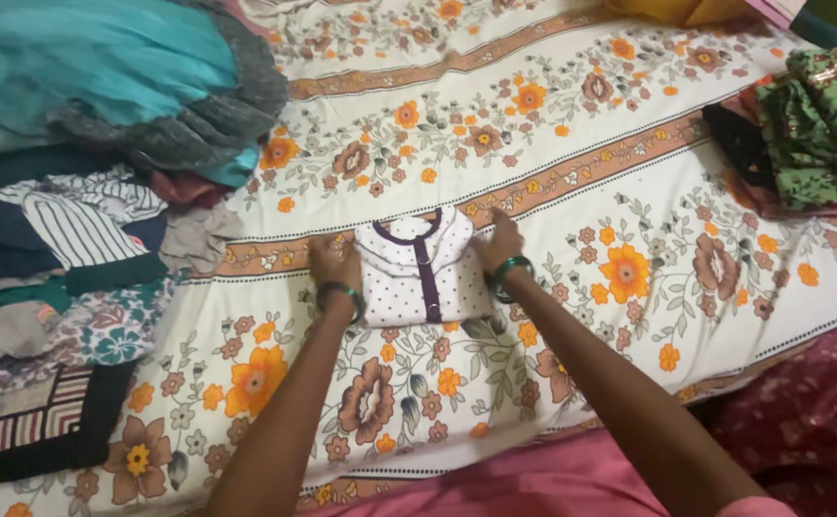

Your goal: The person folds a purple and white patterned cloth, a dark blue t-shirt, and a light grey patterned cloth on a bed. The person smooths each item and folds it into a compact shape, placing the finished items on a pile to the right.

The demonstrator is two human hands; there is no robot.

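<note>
Resting flat on either side of a small folded garment (425,266), the left hand (334,264) presses its left edge and the right hand (501,244) its right edge, palms down and fingers laid loosely on the cloth rather than closed around it. The white dotted garment, with a dark collar and button strip, lies near the middle of the floral bedsheet (629,191). It looks light, soft and limp, likely to unfold if lifted by one corner, so a hold under both side edges seems safest. An unsorted clothes heap (83,172) sits to the left; green patterned fabric (825,124) lies far right.
</note>
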